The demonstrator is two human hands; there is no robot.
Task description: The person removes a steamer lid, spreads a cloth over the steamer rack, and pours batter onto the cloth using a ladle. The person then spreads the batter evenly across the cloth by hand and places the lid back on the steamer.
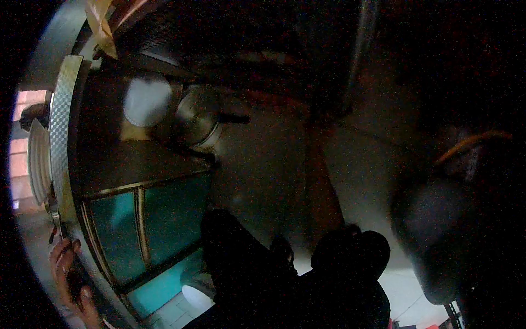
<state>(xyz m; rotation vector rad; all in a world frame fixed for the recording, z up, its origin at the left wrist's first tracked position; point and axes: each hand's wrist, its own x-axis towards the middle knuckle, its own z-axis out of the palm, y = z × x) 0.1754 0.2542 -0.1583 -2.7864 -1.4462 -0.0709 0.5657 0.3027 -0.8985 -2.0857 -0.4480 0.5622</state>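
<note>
At the lower left edge of the dim view, my left hand (70,282) is at the counter's edge, its thumb apart from its curved fingers. Nothing plainly shows in its grasp. Just beyond the fingertips lies a thin metal utensil (55,216), and past it a stack of pale plates (38,162) stands on the counter. A patterned metallic edge strip (60,131) runs beside the plates. My right hand does not show.
Below the counter are teal panels (174,219) with dark frames. A round metal pan (197,118) with a dark handle and a whitish round item (147,101) are farther up. A white rounded object (197,297) is low down. A dark rounded shape (438,236) is at right.
</note>
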